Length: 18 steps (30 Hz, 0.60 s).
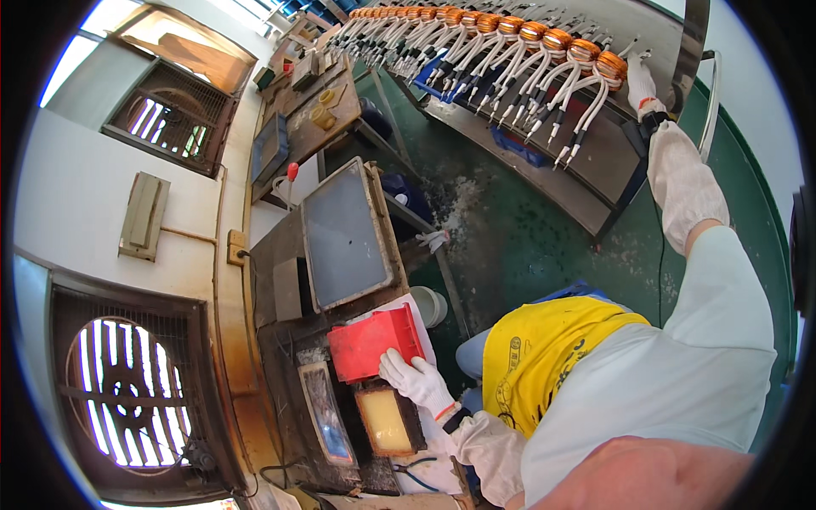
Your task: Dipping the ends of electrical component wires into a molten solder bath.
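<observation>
My left hand (416, 384), in a white knit glove, lies with its fingers stretched out against the edge of a red plastic bin (365, 344). Below the bin stands a dark-rimmed square pot (388, 422) of pale yellow material. Beside that pot is a narrow metal-framed trough (325, 414) with a shiny surface. Far out at the upper right, my gloved right hand (642, 81) reaches to the nearest end of a row of copper-wound coils (557, 40) with white-sleeved leads. Its fingers look pressed together beside the last coil (610, 65); what they hold is too small to make out.
The coils stand on a metal cart (586, 183). A grey tray (347, 234) lies on the left bench, with blue-handled pliers (416, 476) near its front. Farther off are a wooden table (327, 110) and yellow cups (322, 116). A white bucket (429, 306) stands below the bench.
</observation>
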Available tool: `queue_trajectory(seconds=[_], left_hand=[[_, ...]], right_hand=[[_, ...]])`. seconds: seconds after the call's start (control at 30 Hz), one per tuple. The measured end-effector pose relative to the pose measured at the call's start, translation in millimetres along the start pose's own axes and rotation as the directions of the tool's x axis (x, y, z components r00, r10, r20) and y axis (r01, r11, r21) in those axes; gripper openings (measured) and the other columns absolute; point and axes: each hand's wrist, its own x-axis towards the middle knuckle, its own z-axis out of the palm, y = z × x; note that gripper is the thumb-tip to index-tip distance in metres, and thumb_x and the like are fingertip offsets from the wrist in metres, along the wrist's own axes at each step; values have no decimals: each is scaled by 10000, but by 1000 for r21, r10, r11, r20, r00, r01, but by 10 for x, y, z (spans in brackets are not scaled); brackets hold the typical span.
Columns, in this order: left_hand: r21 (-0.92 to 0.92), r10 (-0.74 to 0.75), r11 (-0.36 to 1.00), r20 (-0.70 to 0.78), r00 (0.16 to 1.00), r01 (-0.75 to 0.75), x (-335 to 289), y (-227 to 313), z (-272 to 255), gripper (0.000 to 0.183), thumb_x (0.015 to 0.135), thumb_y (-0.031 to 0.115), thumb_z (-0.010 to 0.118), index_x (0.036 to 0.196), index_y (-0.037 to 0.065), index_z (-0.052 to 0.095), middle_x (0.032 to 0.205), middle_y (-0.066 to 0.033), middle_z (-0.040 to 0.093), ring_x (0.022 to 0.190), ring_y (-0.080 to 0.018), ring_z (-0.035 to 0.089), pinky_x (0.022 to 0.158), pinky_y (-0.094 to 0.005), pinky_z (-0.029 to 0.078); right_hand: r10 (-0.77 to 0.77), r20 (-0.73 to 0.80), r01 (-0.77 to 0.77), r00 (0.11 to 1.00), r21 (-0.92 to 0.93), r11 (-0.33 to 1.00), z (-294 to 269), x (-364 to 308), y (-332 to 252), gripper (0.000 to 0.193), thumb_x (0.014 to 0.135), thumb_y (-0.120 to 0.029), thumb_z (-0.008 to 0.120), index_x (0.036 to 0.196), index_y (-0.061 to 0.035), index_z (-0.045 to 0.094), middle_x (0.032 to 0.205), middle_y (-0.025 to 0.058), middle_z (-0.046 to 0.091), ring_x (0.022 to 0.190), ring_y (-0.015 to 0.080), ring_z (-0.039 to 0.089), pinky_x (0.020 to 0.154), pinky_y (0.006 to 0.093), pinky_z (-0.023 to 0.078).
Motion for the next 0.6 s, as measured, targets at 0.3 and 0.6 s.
queue_trajectory(seconds=[0.3, 0.6], left_hand=[[19, 1, 1000, -3, 1000, -1, 1, -18, 11, 467, 810, 67, 563, 1267, -20, 528, 1310, -252, 515, 1234, -460, 441, 1087, -532, 326], [19, 13, 1000, 1, 1000, -13, -1, -13, 13, 464, 816, 68, 562, 1270, -17, 524, 1314, -252, 512, 1234, -464, 439, 1088, -534, 324]], right_hand=[[-572, 185, 597, 799, -357, 718, 72, -284, -153, 626, 859, -473, 613, 1363, -139, 452, 1416, 162, 412, 1299, 396, 416, 1049, 436, 391], [-247, 335, 416, 909, -705, 575, -41, -821, -722, 1104, 614, -641, 738, 1507, -227, 239, 1490, 237, 266, 1339, 462, 334, 1051, 524, 360]])
